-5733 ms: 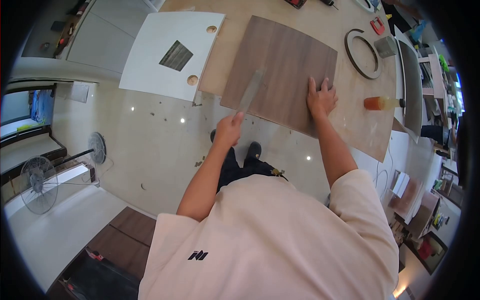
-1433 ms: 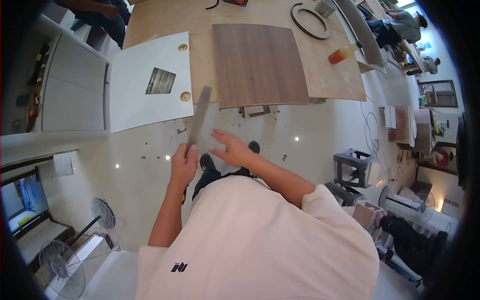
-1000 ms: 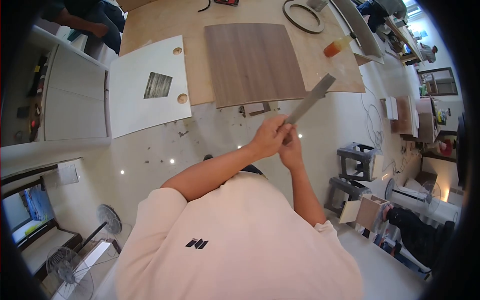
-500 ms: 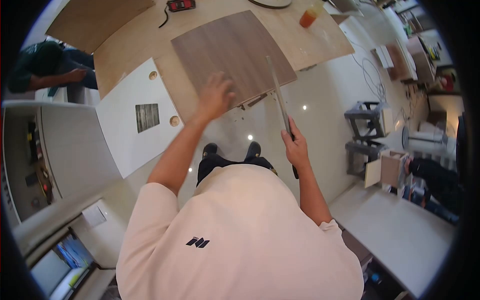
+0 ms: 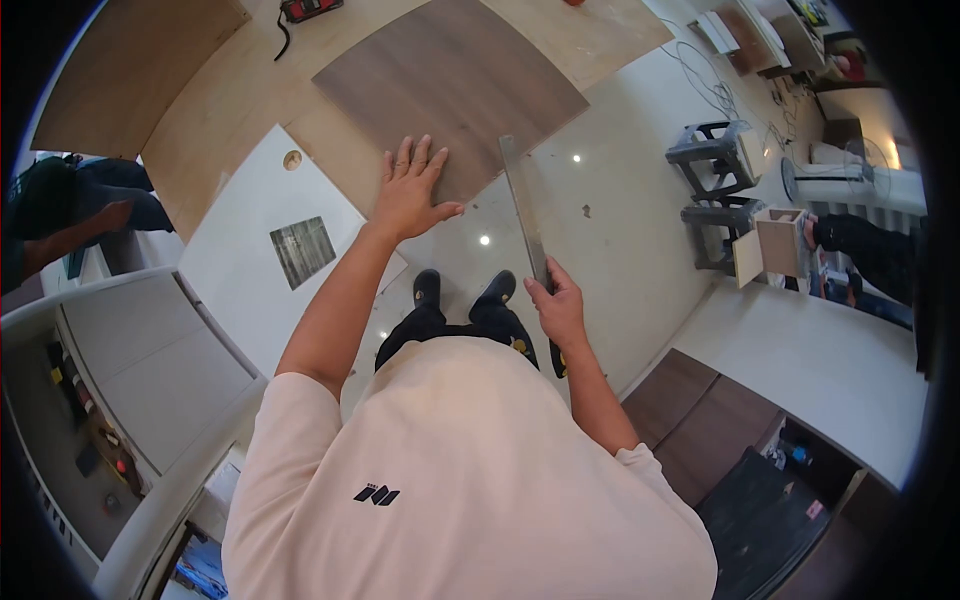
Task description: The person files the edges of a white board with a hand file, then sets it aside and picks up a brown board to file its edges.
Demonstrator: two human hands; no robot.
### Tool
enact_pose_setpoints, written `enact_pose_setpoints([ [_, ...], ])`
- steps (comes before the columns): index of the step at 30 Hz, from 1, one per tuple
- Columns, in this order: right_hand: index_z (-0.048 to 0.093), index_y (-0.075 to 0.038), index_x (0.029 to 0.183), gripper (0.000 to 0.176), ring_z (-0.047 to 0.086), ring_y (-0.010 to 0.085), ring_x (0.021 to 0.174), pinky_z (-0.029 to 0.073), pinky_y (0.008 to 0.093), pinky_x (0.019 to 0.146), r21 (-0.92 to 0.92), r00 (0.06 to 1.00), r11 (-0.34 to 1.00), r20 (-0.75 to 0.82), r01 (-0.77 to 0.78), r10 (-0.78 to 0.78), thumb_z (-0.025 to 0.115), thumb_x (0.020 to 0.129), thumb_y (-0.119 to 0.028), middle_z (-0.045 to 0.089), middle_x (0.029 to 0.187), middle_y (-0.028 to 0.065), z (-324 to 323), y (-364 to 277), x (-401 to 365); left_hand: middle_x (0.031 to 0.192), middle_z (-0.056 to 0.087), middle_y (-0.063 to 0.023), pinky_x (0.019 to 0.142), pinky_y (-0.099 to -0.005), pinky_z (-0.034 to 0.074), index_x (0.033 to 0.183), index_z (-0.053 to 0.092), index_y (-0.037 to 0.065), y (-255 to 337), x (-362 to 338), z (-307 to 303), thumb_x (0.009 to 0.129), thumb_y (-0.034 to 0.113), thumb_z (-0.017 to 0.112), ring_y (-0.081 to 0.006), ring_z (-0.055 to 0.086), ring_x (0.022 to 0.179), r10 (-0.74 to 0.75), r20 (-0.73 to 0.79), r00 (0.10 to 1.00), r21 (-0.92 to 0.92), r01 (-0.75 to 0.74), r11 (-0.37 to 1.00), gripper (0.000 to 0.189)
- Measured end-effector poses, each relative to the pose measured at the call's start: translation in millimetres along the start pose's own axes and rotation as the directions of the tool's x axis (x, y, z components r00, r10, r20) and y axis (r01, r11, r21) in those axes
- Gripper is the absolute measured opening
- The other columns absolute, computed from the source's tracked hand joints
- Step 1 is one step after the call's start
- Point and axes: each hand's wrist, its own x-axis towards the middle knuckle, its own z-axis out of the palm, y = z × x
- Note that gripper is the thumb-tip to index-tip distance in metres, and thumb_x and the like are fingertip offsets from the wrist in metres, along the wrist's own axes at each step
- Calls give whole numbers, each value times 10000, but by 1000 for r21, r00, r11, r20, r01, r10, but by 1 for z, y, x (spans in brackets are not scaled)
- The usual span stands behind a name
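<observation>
My left hand (image 5: pixel 408 195) has its fingers spread at the near left corner of a dark wood-grain panel (image 5: pixel 450 90); the fingertips lie over the panel's edge. In my right hand (image 5: pixel 559 305) is a long, flat metal bar (image 5: pixel 523 205), tilted up and forward, its far end beside the panel's near right edge. The bar and the panel look close, but contact cannot be made out. Left of my left hand lies a white board (image 5: pixel 235 250) with a round hole and a grey striped rectangle.
The wood-grain panel rests on a light plywood table (image 5: pixel 215 120). A red and black tool (image 5: pixel 310 9) is at its far side. A co-worker's arm (image 5: pixel 80 235) shows at left. Grey plastic stools (image 5: pixel 712 160) and a small wooden box (image 5: pixel 780 243) stand at right.
My left hand has come down to the panel's corner, its fingers now spread. My right hand and the bar have shifted left. Dark scraps beside the panel's edge no longer show there.
</observation>
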Motion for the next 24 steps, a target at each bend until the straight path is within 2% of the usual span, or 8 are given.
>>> enact_pose_setpoints([
  [7, 538, 29, 1395, 545, 502, 60, 672, 451, 223, 615, -47, 996, 998, -77, 31, -34, 725, 906, -123, 583, 809, -21, 9, 28, -16, 1669, 162, -144, 1237, -538, 69, 1577, 311, 175, -3, 1, -10, 728, 553, 791, -381, 76, 1543, 25, 73, 997, -27, -23, 999, 1046],
  [9, 532, 28, 1400, 550, 538, 80, 721, 471, 246, 656, -20, 996, 998, -68, -56, 55, 723, 908, -126, 622, 873, 5, 7, 19, -22, 1662, 185, -155, 1235, -539, 81, 1565, 344, 166, -2, 1, -14, 714, 533, 804, -390, 88, 1540, 35, 78, 996, -35, -32, 999, 1034],
  [10, 530, 28, 1403, 552, 555, 90, 745, 481, 258, 677, -7, 993, 995, -65, -100, 100, 722, 909, -127, 641, 905, 18, 5, 13, -23, 1658, 196, -161, 1235, -538, 81, 1554, 366, 159, -1, 4, -18, 737, 536, 786, -389, 88, 1540, 27, 97, 995, -47, -23, 999, 993],
  [12, 517, 35, 1409, 549, 593, 122, 829, 493, 291, 732, -94, 988, 994, -143, 52, -65, 704, 925, -146, 668, 1011, 65, 5, 28, -12, 1649, 218, -173, 1235, -537, 82, 1533, 408, 145, 4, 13, -24, 783, 541, 751, -387, 90, 1541, 10, 132, 991, -73, 0, 997, 915],
  [16, 547, -70, 1408, 484, 665, 281, 889, 516, 389, 824, -320, 916, 914, -228, 249, -329, 643, 955, -210, 660, 1074, 165, 6, 40, 12, 1644, 235, -171, 1235, -530, 99, 1510, 448, 146, 1, 70, -2, 889, 483, 656, -385, 112, 1538, -102, -122, 987, -182, 79, 980, 737],
  [19, 541, -162, 1434, 479, 626, 325, 800, 514, 421, 757, -467, 950, 865, -140, 184, -278, 629, 969, -235, 613, 952, 132, 4, 30, 22, 1653, 223, -147, 1240, -517, 86, 1541, 392, 164, 11, 99, 4, 977, 494, 515, -368, 126, 1538, -197, -184, 963, -100, 181, 978, 665],
  [21, 546, -202, 1433, 472, 614, 319, 776, 517, 419, 734, -523, 958, 837, -120, 160, -259, 629, 970, -241, 573, 901, 120, 5, 24, 20, 1660, 214, -124, 1243, -511, 67, 1565, 346, 179, 14, 110, 7, 1014, 528, 413, -355, 131, 1540, -277, -182, 943, -10, 280, 960, 656],
  [24, 559, -222, 1427, 466, 580, 305, 734, 508, 421, 699, -569, 969, 812, -103, 129, -226, 637, 968, -211, 531, 845, 115, 7, 24, 11, 1671, 195, -79, 1242, -525, 40, 1588, 290, 200, 19, 106, 10, 1029, 565, 301, -336, 121, 1545, -303, -192, 933, 92, 325, 941, 667],
])
